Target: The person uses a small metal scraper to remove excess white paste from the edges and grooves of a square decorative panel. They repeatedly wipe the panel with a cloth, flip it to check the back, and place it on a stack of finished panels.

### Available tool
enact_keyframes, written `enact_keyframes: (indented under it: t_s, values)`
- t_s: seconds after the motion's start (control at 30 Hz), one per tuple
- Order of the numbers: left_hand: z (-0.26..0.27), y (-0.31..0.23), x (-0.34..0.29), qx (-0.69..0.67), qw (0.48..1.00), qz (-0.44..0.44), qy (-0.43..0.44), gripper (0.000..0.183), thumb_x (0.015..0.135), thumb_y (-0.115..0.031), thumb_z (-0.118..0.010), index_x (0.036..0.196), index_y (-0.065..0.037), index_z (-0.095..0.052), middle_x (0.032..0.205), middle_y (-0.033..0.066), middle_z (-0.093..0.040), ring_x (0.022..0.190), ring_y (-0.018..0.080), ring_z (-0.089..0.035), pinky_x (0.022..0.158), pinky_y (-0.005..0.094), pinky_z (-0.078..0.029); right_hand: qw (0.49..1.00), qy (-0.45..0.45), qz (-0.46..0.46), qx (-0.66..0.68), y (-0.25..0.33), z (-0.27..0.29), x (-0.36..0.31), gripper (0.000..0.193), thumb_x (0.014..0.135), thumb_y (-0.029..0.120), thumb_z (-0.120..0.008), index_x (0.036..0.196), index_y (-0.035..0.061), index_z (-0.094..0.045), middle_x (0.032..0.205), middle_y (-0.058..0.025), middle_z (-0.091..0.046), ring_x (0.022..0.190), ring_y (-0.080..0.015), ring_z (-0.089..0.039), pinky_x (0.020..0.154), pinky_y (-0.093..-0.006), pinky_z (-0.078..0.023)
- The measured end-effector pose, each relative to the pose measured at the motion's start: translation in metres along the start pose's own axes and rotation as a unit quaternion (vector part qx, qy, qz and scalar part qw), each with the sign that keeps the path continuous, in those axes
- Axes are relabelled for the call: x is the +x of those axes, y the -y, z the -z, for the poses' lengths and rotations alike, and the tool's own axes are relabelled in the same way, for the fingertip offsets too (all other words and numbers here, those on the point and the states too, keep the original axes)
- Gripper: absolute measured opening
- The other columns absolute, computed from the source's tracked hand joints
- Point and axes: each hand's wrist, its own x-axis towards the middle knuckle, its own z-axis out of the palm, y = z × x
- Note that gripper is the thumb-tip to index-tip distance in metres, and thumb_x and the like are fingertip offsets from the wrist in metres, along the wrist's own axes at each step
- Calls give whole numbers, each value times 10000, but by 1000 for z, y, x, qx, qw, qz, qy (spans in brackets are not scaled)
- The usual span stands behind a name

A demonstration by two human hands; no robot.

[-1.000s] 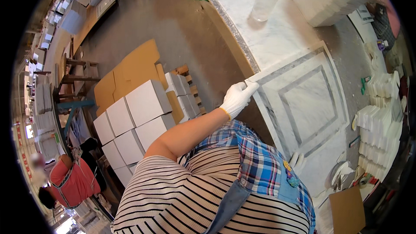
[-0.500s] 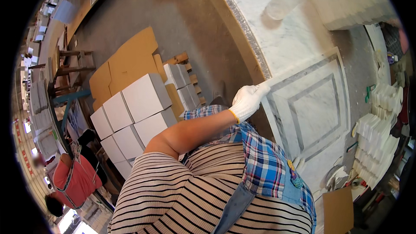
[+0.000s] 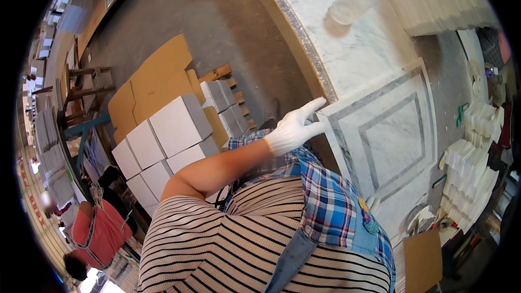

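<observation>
From here I see the grey-banded marble panel [image 3: 392, 130] on the table [image 3: 350, 54], just right of the left hand [image 3: 293, 129], whose thumb and forefinger spread apart beside its corner, while the mostly hidden right hand [image 3: 374, 203] is near its lower edge, its grip impossible to tell.

The left hand [image 3: 293, 130] no longer closes on the corner of the marble panel [image 3: 388, 141] — its gloved fingers, bunched there half a second ago, now spread apart, and the hand sits farther left. The panel's left corner — covered by the glove then — shows in the gap between the fingers.
</observation>
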Motion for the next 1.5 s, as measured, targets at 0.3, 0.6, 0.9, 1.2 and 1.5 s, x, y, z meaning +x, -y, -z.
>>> enact_keyframes:
  t_s: [0.3,0.6,0.9,1.2,1.5]
  values:
    - [15,12,-8,7,995,-50,86,741,933,-204,-564,1584,-94,-228,1361,233,-573,1251,272,-551,1071,333,-405,999,-12,-25,-17,16,9,2,507,908,271,-554,1340,8,-520,1333,-289,-495,1213,-520,-458,1029,-570,-405]
    - [19,6,-5,14,994,-32,100,700,944,-186,-572,1569,-86,-273,1346,204,-584,1208,232,-565,1047,312,-420,998,-59,-22,-23,12,-6,-3,497,917,300,-558,1326,18,-528,1330,-281,-505,1202,-508,-477,1001,-566,-433]
    - [14,-18,-8,448,779,-430,-88,387,654,-128,-683,1024,-29,-627,856,122,-578,738,320,-544,659,422,-456,998,-63,-3,6,44,40,18,691,684,166,-690,1324,10,-480,1338,-282,-465,1178,-520,-468,963,-577,-415]
    - [-65,-22,21,581,606,-541,58,455,812,-138,-589,1262,-89,-546,1329,181,-521,1277,368,-473,1098,526,-350,988,-120,-60,74,64,50,19,715,673,151,-721,1347,71,-498,1370,-253,-463,1255,-524,-426,1005,-604,-385]
    - [-88,-35,20,688,510,-505,108,531,896,-169,-531,1408,-44,-467,1422,224,-465,1351,402,-400,1132,524,-291,987,-84,-105,92,69,63,19,739,626,88,-703,1345,120,-536,1380,-206,-493,1290,-484,-427,1021,-578,-383]
